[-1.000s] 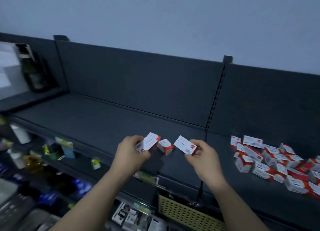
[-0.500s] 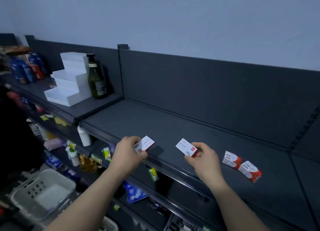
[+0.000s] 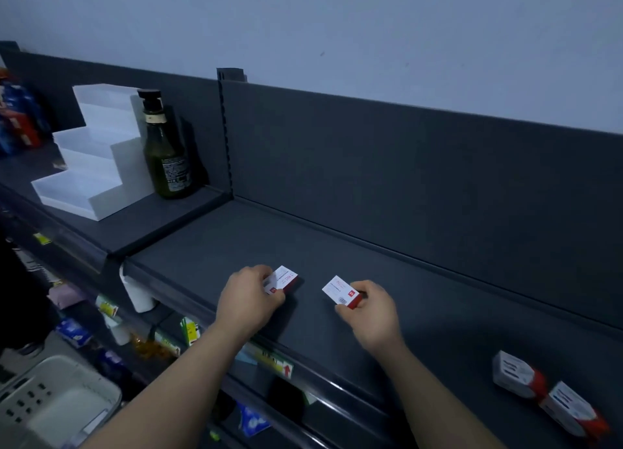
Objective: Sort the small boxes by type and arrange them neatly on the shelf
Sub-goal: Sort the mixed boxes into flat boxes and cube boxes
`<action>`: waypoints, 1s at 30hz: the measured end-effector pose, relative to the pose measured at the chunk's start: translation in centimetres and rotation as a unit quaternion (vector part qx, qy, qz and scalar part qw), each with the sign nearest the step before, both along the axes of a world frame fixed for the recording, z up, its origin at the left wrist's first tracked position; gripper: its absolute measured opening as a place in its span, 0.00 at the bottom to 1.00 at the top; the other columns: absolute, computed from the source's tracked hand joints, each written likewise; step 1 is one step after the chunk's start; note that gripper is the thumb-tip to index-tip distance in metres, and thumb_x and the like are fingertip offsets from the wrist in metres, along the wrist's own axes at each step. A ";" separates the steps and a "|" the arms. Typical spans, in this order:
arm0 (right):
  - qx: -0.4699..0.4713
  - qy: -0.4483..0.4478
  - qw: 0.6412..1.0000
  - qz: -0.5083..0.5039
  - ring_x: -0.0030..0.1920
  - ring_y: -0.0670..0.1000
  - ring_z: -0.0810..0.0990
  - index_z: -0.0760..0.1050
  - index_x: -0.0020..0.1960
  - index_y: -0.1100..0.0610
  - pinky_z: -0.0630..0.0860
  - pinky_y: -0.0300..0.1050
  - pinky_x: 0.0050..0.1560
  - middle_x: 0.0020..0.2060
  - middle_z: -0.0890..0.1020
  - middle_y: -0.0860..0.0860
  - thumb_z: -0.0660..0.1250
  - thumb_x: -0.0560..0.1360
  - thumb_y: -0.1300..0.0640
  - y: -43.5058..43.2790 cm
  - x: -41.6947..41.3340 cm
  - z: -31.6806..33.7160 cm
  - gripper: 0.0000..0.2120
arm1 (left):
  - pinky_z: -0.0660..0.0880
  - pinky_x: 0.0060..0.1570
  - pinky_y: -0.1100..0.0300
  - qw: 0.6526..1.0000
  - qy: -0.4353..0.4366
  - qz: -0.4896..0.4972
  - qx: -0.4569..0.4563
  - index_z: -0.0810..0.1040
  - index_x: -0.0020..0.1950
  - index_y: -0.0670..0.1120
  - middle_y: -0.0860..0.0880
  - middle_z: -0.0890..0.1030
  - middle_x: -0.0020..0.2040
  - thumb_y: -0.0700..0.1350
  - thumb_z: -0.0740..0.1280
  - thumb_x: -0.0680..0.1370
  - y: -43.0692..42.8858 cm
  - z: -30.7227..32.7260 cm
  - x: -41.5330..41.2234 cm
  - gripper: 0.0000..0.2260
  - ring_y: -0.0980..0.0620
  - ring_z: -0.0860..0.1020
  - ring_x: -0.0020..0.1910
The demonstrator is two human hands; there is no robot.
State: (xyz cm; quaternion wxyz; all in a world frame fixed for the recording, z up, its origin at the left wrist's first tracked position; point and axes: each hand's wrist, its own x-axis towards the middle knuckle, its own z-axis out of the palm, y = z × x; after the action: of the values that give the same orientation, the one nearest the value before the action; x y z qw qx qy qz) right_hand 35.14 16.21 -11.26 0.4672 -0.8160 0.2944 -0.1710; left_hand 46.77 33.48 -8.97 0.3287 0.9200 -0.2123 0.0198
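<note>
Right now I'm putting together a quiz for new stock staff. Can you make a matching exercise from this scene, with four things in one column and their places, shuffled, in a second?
Things
1. bottle
2. basket
3. box in the left hand
4. two loose boxes

Places
A. lying untouched at the far right of the shelf
B. gripped near the shelf's front, left of the other held box
C. low down at far left, below the shelves
D. upright on the raised section, right of the white stepped stand

Pairs: 1-D, 2-C, 3-B, 4-A
</note>
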 end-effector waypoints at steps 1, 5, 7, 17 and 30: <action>-0.004 0.003 1.000 -0.001 0.45 0.48 0.80 0.73 0.42 0.46 0.80 0.50 0.47 0.47 0.79 0.48 0.72 0.68 0.60 0.0 0.9 -0.3 0.11 | 0.66 0.31 0.59 1.000 0.001 -0.001 -0.001 0.75 0.39 0.46 0.50 0.77 0.36 0.46 0.67 0.69 -0.5 -0.5 1.0 0.04 0.49 0.75 0.37; -0.047 0.020 0.998 -0.019 0.44 0.48 0.78 0.75 0.44 0.51 0.77 0.48 0.49 0.46 0.77 0.47 0.74 0.67 0.56 0.0 3.7 -1.2 0.09 | 0.65 0.29 0.61 1.000 0.022 -0.009 -0.004 0.74 0.38 0.46 0.50 0.76 0.36 0.45 0.67 0.70 -2.0 -1.9 3.9 0.04 0.49 0.74 0.37; -0.089 0.028 0.995 -0.029 0.45 0.49 0.77 0.75 0.44 0.54 0.75 0.47 0.47 0.44 0.77 0.47 0.74 0.67 0.54 0.1 4.7 -1.5 0.10 | 0.64 0.29 0.62 0.999 0.029 -0.014 -0.002 0.76 0.42 0.47 0.50 0.77 0.40 0.46 0.67 0.71 -2.4 -2.5 5.1 0.04 0.50 0.75 0.39; -0.153 0.099 0.980 -0.082 0.53 0.50 0.75 0.76 0.53 0.51 0.73 0.46 0.54 0.50 0.78 0.46 0.69 0.66 0.36 1.7 6.5 -0.2 0.22 | 0.70 0.41 0.56 0.995 -0.037 -0.086 0.039 0.75 0.49 0.47 0.49 0.76 0.46 0.59 0.64 0.75 -3.2 -2.4 8.2 0.15 0.46 0.75 0.47; -0.260 0.156 0.921 -0.244 0.64 0.53 0.74 0.71 0.67 0.58 0.68 0.44 0.63 0.63 0.77 0.53 0.64 0.77 0.51 0.9 -7.3 3.6 0.21 | 0.75 0.45 0.51 0.917 -0.211 -0.338 0.020 0.81 0.51 0.44 0.47 0.83 0.46 0.50 0.68 0.74 -7.1 1.9 1.0 0.12 0.44 0.79 0.44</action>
State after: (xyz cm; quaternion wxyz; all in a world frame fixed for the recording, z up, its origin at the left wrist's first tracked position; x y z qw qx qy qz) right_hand 27.89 17.13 -7.66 0.1302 -0.8280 0.4986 -0.2210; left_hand 47.81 26.40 -7.05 0.2447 0.7744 -0.5753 0.0969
